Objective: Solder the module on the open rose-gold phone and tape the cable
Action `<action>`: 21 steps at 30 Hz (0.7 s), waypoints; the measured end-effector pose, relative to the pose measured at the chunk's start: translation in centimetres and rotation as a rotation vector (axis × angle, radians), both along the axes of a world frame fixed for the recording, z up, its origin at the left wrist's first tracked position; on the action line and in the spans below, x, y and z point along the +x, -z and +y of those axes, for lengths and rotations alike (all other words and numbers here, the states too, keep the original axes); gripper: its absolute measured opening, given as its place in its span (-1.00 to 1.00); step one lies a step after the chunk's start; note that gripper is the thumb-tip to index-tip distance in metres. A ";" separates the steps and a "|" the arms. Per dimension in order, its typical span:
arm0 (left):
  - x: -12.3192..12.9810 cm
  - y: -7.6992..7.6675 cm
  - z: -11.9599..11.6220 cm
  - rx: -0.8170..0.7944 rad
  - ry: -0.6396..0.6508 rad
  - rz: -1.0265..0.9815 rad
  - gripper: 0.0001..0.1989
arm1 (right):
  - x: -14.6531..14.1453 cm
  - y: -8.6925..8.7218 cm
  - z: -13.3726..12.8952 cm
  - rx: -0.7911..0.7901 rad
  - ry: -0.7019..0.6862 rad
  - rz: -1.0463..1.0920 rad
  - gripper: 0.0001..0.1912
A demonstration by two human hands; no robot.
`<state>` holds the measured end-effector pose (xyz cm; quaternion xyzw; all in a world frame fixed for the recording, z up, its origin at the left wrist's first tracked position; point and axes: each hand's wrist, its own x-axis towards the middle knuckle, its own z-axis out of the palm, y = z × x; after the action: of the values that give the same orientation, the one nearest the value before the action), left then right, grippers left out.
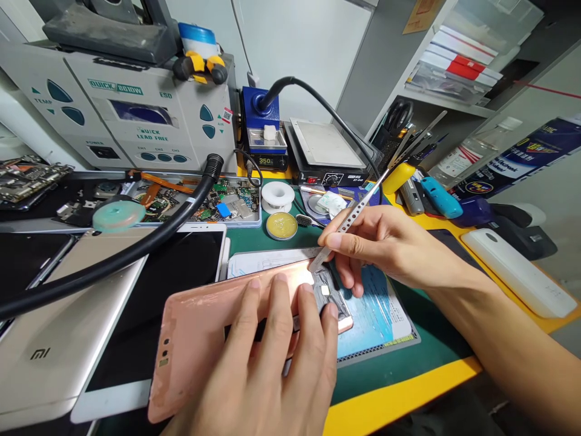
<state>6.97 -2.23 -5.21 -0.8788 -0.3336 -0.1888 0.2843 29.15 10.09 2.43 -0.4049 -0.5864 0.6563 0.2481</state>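
My left hand (276,357) lies across a rose-gold phone (195,339), fingers spread over it and fingertips near its far edge. Its thumb side rests by the phone's right end, where a dark grey inner part (333,297) with a small white square shows. Pinched between my right thumb and fingers is a slim metal pry tool (348,223) with a row of holes. The flat tip touches or almost touches the phone's far edge, beside the grey part. My right hand (376,245) is closed on this tool. Under the phone's right end lies a blue-and-white work pad (385,318).
A black hose (167,233) crosses other phones (91,327) at left. Behind stand a hot-air station (149,145), a tray of circuit boards (247,188), a solder spool (278,195), a yellow paste tin (282,225) and a heating plate (329,145). Tools and bottles (465,154) line the right.
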 end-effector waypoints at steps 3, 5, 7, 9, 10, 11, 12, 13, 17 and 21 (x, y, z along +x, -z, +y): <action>0.1 -0.1 0.1 -0.022 0.004 -0.027 -0.30 | 0.1 0.1 0.0 -0.007 0.006 0.012 -0.66; 0.2 -0.3 0.3 -0.050 0.028 -0.077 -0.34 | 0.2 0.1 0.1 -0.003 -0.011 0.025 -0.67; 0.3 -0.5 0.7 -0.069 0.060 -0.115 -0.35 | 0.3 -0.1 0.2 -0.002 -0.046 0.018 -0.66; 0.4 -0.7 0.9 -0.078 0.078 -0.131 -0.34 | 0.3 -0.3 0.2 -0.007 -0.067 -0.003 -0.65; 0.4 -0.7 1.0 -0.080 0.080 -0.133 -0.34 | 0.3 -0.4 0.2 -0.008 -0.067 -0.009 -0.64; 0.4 -0.7 1.0 -0.078 0.079 -0.133 -0.34 | 0.3 -0.4 0.2 -0.009 -0.064 -0.009 -0.64; 0.3 -0.7 0.9 -0.077 0.075 -0.129 -0.34 | 0.2 -0.4 0.3 -0.009 -0.056 -0.008 -0.63; 0.3 -0.6 0.8 -0.073 0.069 -0.122 -0.35 | 0.2 -0.3 0.3 -0.009 -0.049 -0.006 -0.63; 0.0 -0.2 0.2 -0.044 0.026 -0.068 -0.36 | 0.2 0.1 0.3 -0.007 -0.013 0.005 -0.64; -0.1 -0.2 -0.2 -0.027 0.003 -0.027 -0.35 | 0.5 0.3 0.4 -0.011 0.003 0.032 -0.67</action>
<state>6.84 -2.41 -5.02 -0.8805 -0.3383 -0.1964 0.2676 29.60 10.47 2.10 -0.3965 -0.5780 0.6656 0.2562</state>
